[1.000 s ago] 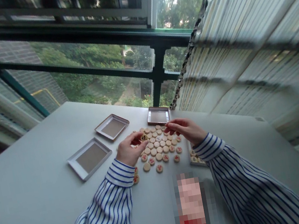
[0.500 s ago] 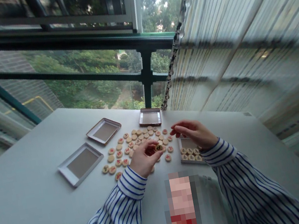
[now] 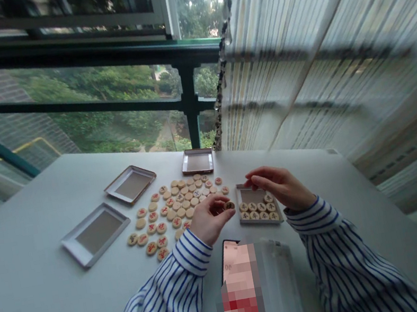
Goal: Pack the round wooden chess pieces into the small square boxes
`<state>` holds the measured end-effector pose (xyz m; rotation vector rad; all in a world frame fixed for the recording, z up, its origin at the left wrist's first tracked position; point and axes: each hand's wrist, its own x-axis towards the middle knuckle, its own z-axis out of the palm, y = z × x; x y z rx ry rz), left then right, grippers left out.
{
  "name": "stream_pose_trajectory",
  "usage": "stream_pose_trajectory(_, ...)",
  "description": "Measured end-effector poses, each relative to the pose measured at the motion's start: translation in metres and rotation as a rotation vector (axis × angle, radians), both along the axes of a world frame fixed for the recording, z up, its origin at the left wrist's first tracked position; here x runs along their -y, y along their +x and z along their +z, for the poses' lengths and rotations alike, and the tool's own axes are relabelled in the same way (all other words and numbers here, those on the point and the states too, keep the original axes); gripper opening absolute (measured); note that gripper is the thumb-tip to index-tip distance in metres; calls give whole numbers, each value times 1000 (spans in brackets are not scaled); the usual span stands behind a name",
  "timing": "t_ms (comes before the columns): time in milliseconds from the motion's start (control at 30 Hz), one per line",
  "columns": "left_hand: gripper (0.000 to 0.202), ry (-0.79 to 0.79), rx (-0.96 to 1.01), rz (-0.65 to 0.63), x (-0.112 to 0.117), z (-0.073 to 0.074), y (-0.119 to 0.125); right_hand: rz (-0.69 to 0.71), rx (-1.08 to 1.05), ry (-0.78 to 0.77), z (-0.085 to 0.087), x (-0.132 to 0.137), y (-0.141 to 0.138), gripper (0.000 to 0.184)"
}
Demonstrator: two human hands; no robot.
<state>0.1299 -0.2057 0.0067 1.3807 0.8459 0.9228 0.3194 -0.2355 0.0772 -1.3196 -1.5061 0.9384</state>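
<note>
My left hand (image 3: 214, 219) pinches one round wooden Chinese chess piece (image 3: 229, 205) between thumb and fingers, just left of a shallow tray (image 3: 250, 193). Rows of pieces with black characters (image 3: 261, 207) fill the near part of that tray. Over its right side hovers my right hand (image 3: 282, 186), fingers loosely bent and apart, with nothing visible in them. To the left lies a spread of loose pieces (image 3: 177, 221), some with red characters, some black, others blank side up. My left hand hides a few of them.
Three more shallow trays stand behind and left: one at the back (image 3: 199, 172), one at the back left (image 3: 133, 200), one at the left (image 3: 85, 261). Nearer me are a phone (image 3: 230, 259), partly pixelated, and a translucent case (image 3: 280, 277). A striped curtain (image 3: 293, 44) hangs at right.
The view has swung right. My left hand has carried the piece away from the spread toward the piece-filled tray. My right hand has shifted right, uncovering more of the pieces in that tray.
</note>
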Motion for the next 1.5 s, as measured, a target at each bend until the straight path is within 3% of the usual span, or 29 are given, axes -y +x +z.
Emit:
stream_pose_trajectory(467, 25, -99, 136, -2, -16, 5, 34, 28, 1, -22, -10, -1, 13, 28)
stream_pose_trajectory(800, 18, -77, 168, 40, -12, -18, 42, 8, 281, 52, -22, -1, 20, 24)
stream_pose_trajectory(1200, 18, -190, 252, 66, -6, -21, 43, 173, 557, 214, -30, 0, 14, 16)
stream_pose_trajectory(1500, 25, -173, 171, 78, -7, -22, 42, 200, 699, 220, -31, 1, 10, 20)
